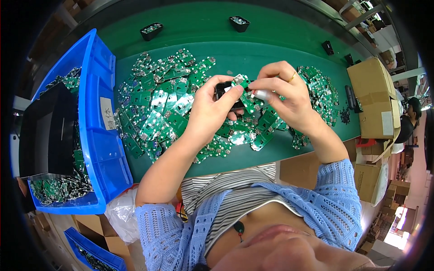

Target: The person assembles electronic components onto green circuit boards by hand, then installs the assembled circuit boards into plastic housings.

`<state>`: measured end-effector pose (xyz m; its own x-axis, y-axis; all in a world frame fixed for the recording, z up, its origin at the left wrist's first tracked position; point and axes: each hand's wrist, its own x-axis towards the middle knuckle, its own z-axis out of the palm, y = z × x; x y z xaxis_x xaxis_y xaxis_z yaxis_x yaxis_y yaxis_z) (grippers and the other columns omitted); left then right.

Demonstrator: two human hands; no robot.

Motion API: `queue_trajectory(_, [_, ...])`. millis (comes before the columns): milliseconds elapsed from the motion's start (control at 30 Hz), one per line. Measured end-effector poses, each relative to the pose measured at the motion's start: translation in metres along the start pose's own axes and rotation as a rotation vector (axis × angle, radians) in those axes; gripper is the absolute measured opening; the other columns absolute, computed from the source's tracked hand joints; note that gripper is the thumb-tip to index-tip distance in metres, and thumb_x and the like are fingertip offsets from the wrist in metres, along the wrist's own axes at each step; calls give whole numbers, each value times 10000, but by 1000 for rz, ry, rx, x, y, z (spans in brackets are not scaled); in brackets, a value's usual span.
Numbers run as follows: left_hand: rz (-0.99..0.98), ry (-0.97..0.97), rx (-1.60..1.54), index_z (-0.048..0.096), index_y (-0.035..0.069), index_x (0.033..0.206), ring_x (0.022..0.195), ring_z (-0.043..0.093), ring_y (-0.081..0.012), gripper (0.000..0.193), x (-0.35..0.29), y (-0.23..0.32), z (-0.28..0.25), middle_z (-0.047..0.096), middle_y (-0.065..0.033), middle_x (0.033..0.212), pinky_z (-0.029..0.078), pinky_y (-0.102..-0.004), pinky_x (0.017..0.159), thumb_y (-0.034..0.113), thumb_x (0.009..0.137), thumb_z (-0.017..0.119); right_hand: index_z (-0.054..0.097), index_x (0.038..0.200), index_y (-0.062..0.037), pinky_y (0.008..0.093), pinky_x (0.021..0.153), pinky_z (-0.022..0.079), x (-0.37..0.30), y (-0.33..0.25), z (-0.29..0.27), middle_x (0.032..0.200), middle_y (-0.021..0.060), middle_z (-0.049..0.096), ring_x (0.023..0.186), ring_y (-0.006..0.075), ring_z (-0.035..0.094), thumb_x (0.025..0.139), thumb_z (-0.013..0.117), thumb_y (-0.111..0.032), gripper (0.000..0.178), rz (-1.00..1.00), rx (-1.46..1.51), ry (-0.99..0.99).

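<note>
In the head view, the green table shows bare room beyond the heaped circuit boards. A white label with dark writing marks the blue bin at left; a cardboard box bounds the right. The left hand grips a black case; the right hand pinches a silvery part (slightly blurred) just beside it.

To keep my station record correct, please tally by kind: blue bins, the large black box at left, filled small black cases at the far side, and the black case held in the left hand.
Blue bins: 2
Large black box: 1
Filled small black cases: 2
Held black case: 1
Total: 6
</note>
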<state>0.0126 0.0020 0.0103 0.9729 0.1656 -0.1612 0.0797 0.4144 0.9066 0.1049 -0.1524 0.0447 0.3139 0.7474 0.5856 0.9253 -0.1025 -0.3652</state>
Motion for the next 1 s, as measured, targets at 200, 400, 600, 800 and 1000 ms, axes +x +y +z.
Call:
queue_trajectory(200, [326, 104, 173, 572, 70, 1054, 608, 516, -77, 240, -4, 1, 3, 530, -62, 888, 426, -187, 496, 33, 818, 543, 554, 768, -63, 319, 563, 439, 6, -2, 5, 764, 44, 516, 680, 215, 509, 693, 626, -77, 105, -6, -119, -15])
queue_trajectory(400, [738, 200, 458, 641, 77, 967, 685, 504, -69, 233, -5, 0, 6, 508, -67, 963, 415, -190, 548, -35, 775, 569, 516, 745, -58, 336, 556, 434, 16, -6, 5, 726, 50, 508, 675, 221, 509, 665, 590, -55, 109, 46, -108, -60])
queue_trajectory(600, [795, 206, 555, 644, 63, 941, 897, 533, -127, 212, -5, -3, 4, 528, -81, 1015, 450, -223, 666, -46, 766, 592, 512, 736, -57, 336, 552, 433, 19, -10, 2, 715, 47, 507, 673, 222, 511, 654, 588, -58, 113, 9, -120, -65])
queue_trajectory(800, [822, 257, 609, 649, 69, 861, 640, 552, -102, 152, -3, -3, 4, 517, -83, 965, 448, -212, 527, -8, 731, 653, 531, 763, -58, 323, 554, 437, 19, -15, -1, 742, 48, 528, 701, 216, 528, 664, 606, -54, 124, -4, -171, -148])
queue_trajectory(1000, [646, 124, 276, 608, 17, 873, 727, 544, -101, 75, -2, -6, 1, 502, -52, 899, 458, -211, 558, 38, 801, 614, 572, 855, -31, 315, 604, 470, 15, -18, 7, 812, 90, 572, 749, 238, 573, 685, 622, 30, 187, 133, 188, -12])
